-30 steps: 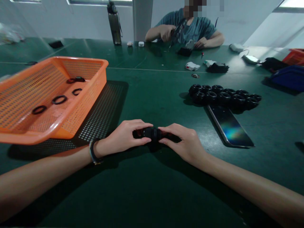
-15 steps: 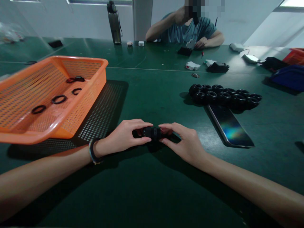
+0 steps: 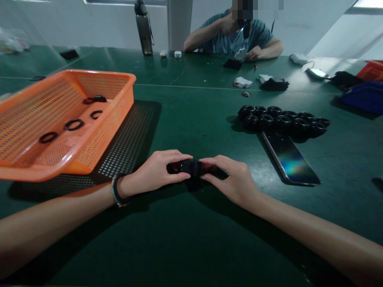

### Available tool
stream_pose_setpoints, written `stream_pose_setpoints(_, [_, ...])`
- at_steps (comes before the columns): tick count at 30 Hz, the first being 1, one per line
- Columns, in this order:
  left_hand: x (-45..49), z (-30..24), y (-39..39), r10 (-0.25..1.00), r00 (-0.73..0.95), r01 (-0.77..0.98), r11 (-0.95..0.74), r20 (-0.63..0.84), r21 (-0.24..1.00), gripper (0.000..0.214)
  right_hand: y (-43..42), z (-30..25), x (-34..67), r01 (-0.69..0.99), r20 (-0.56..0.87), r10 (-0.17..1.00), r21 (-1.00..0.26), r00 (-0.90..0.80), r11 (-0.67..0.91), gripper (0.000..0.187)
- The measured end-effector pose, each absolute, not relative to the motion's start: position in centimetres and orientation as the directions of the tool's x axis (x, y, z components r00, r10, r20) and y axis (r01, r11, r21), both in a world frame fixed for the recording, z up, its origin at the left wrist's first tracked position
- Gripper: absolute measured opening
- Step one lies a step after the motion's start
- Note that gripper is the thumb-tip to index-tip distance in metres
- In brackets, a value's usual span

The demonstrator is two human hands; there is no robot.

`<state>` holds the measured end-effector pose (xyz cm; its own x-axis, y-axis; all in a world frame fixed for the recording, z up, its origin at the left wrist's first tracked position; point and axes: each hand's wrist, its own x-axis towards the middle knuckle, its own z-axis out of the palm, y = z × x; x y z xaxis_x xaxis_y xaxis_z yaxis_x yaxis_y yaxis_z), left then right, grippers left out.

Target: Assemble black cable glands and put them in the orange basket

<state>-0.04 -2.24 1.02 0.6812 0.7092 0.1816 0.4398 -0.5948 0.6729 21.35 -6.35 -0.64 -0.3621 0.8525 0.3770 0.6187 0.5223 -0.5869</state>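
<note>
A small black cylindrical part sits just above the green table, pinched from both sides. My left hand grips its left end with thumb and fingers closed. My right hand closes on its right end the same way. A dark band circles my left wrist. To the left stands an orange mesh basket with several black rings lying in it. At the right, several black round parts are lined up in two rows.
A phone lies face up below the rows of parts. Across the table a person sits with small black and white items before them. A dark bottle stands at the far edge. Blue and red bins are at far right.
My hands and the black part have stayed in place. The person across the table has raised one hand from the table to their face.
</note>
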Motion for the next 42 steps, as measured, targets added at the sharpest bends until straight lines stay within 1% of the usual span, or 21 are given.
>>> stream_pose_setpoints(11, [-0.08, 0.92, -2.23, 0.714, 0.671, 0.434, -0.597, 0.201, 0.675, 0.034, -6.29, -0.63, 21.39, 0.622, 0.378, 0.853, -0.583, -0.361, 0.522, 0.023])
stream_pose_setpoints(16, [-0.18, 0.79, -2.21, 0.708, 0.677, 0.429, -0.602, 0.202, 0.673, 0.039, -6.29, -0.59, 21.26, 0.618, 0.374, 0.851, -0.586, -0.367, 0.524, 0.023])
stream_pose_setpoints(20, [-0.27, 0.79, -2.29, 0.688, 0.695, 0.397, -0.607, 0.207, 0.688, 0.035, -6.26, -0.53, 21.3, 0.614, 0.362, 0.849, -0.586, -0.386, 0.529, 0.024])
stream_pose_setpoints(24, [-0.36, 0.79, -2.29, 0.679, 0.7, 0.389, -0.621, 0.22, 0.68, 0.035, -6.25, -0.53, 21.43, 0.595, 0.397, 0.826, -0.572, -0.401, 0.564, 0.026])
stream_pose_setpoints(29, [-0.45, 0.64, -2.2, 0.675, 0.695, 0.374, -0.633, 0.246, 0.678, 0.036, -6.34, -0.55, 21.35, 0.615, 0.429, 0.825, -0.554, -0.367, 0.562, 0.026])
stream_pose_setpoints(33, [-0.45, 0.59, -2.2, 0.667, 0.7, 0.367, -0.642, 0.254, 0.673, 0.036, -6.35, -0.62, 21.28, 0.602, 0.449, 0.814, -0.551, -0.369, 0.577, 0.021])
stream_pose_setpoints(42, [-0.38, 0.72, -2.2, 0.663, 0.707, 0.382, -0.651, 0.245, 0.656, 0.036, -6.34, -0.52, 21.38, 0.606, 0.429, 0.814, -0.546, -0.391, 0.578, 0.02])
